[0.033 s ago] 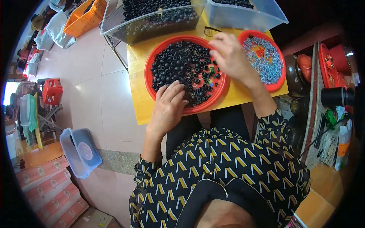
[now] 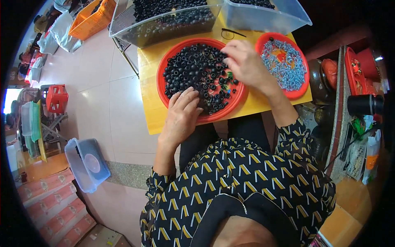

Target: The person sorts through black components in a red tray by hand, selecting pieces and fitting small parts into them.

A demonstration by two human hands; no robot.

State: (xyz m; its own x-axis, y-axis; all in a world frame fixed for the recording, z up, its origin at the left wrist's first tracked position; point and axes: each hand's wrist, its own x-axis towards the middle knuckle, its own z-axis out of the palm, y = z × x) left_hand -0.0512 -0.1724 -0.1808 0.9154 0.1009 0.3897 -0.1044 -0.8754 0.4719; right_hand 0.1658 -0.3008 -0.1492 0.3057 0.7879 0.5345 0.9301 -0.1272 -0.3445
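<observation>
A round red tray (image 2: 160, 78) holds many small black round pieces (image 2: 185, 66), some of them rings with hollow middles. At its near left side my left hand (image 2: 183, 109) rests among the pieces, fingers bent and drawn together; whatever is between the fingertips is hidden. Over the tray's far right rim my right hand (image 2: 249, 64) hovers with thumb and fingers pinched; anything in that pinch is too small to make out. To the right of it stands a smaller red plate (image 2: 304, 78) of tiny bluish, shiny beads (image 2: 288, 74).
Both trays stand on a yellow table (image 2: 150, 119). Behind them are a clear bin (image 2: 144, 35) and a second clear bin (image 2: 271, 20), each with black pieces. Eyeglasses (image 2: 227, 34) lie near the second bin. A blue tub (image 2: 92, 173) is on the floor at left.
My right hand has shifted slightly left and nearer, further over the tray, uncovering more of the eyeglasses. My left hand has hardly moved.
</observation>
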